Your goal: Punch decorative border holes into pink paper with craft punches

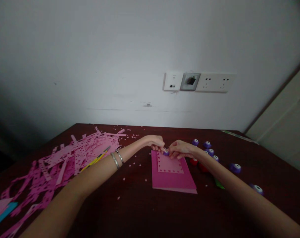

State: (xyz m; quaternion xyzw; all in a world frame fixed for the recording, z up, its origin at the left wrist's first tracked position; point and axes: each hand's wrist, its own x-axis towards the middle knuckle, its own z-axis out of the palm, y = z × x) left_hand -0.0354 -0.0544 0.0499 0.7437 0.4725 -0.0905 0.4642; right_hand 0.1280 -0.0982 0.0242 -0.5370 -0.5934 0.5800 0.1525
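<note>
Over the top edge of a light pink paper sheet (170, 165) sits a small purple craft punch (166, 153) with a white top. My left hand (156, 141) is closed at the punch's left side, its fingertips partly hidden. From the right, my right hand (180, 148) pinches beside the punch, fingers over the sheet's upper part. Small punched shapes run along the sheet's visible edges. Beneath it lies a folded dark pink card (173, 182), its front edge slightly raised over a paler inside.
Pink paper strips (65, 158) heap on the left, with a yellow pencil (95, 160) across them. More purple punches (235, 168) stand to the right, some near my right forearm. Tiny paper cutouts (124, 178) dot the dark table (135, 211). A wall with sockets (215, 82) rises behind.
</note>
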